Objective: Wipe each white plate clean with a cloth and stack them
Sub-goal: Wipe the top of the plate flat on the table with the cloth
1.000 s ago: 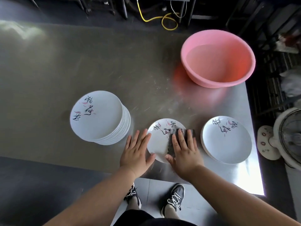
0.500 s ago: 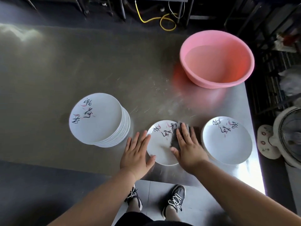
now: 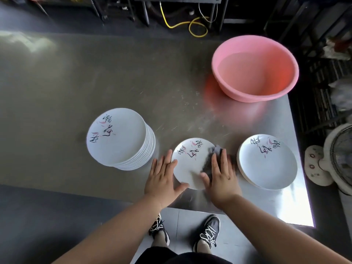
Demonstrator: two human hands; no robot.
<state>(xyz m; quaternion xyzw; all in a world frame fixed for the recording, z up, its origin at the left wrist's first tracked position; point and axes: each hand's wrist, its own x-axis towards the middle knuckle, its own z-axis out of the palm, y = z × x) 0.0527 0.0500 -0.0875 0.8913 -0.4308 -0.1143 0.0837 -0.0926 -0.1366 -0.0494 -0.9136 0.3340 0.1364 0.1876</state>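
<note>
On steel table (image 3: 95,77), pink basin (image 3: 255,69), plates (image 3: 118,136)

Tall stack (image 3: 119,137) left, short stack (image 3: 267,162) right; bare table (image 3: 95,77) beyond.

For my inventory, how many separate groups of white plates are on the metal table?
3: a tall stack of white plates at left, one white plate between the hands, a low pile at right. Plates per stack cannot be counted exactly.

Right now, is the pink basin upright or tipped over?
Upright: the pink basin sits on the metal table, its open mouth facing up.
</note>
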